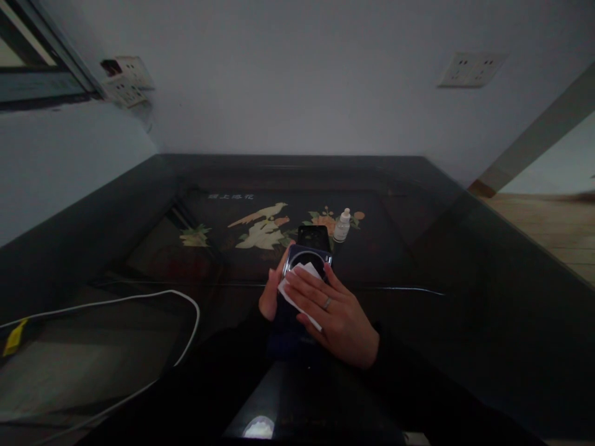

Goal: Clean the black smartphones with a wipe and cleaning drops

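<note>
A dark blue phone [321, 252] with a big round camera ring lies back side up in front of me. My left hand [270, 295] grips it along its left edge, thumb and fingers at the side. My right hand [335, 311], with a ring on one finger, presses a folded white wipe [309, 268] onto the phone's back, covering part of the camera ring. Just beyond the phone's top edge is a black flat object [313, 235], perhaps a phone case. A small white dropper bottle [342, 227] stands upright to the right of that.
The dark glossy table [400, 210] carries a bird-and-flower picture [264, 232]. A white cable [173, 291] with a yellow tag [15, 337] curves over the left side. Behind is a wall with sockets [473, 69]; another socket block [125, 90] is at the left corner.
</note>
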Demonstrator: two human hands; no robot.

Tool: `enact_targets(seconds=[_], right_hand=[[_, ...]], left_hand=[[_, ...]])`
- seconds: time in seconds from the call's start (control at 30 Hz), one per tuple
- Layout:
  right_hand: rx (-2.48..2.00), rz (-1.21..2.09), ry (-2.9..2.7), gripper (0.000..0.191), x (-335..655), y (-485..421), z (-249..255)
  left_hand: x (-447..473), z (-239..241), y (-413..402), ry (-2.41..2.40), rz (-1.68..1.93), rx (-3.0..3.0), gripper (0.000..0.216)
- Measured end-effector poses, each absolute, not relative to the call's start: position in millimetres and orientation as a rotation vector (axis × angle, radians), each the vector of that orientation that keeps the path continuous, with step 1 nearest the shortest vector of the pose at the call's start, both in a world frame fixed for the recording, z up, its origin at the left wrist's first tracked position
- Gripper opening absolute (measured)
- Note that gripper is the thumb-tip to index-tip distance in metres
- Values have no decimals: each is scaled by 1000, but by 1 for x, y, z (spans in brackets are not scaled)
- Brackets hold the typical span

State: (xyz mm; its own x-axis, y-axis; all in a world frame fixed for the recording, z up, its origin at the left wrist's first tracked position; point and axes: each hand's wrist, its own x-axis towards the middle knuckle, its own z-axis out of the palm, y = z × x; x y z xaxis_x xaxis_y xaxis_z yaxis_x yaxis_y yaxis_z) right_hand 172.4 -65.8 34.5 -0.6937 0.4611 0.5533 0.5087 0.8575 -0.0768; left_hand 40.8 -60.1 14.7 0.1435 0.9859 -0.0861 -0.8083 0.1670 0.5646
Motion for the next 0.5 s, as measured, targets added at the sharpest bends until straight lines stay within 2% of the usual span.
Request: enact_targets(seconds=[0.43, 0.5], right_hand=[[-641, -191, -2444, 37, 173, -65, 30], [-680, -190, -2456, 38, 170, -65, 30]], left_hand=[[35, 15, -59, 514, 1407, 505, 81], [38, 9, -60, 525, 1411, 528, 75]])
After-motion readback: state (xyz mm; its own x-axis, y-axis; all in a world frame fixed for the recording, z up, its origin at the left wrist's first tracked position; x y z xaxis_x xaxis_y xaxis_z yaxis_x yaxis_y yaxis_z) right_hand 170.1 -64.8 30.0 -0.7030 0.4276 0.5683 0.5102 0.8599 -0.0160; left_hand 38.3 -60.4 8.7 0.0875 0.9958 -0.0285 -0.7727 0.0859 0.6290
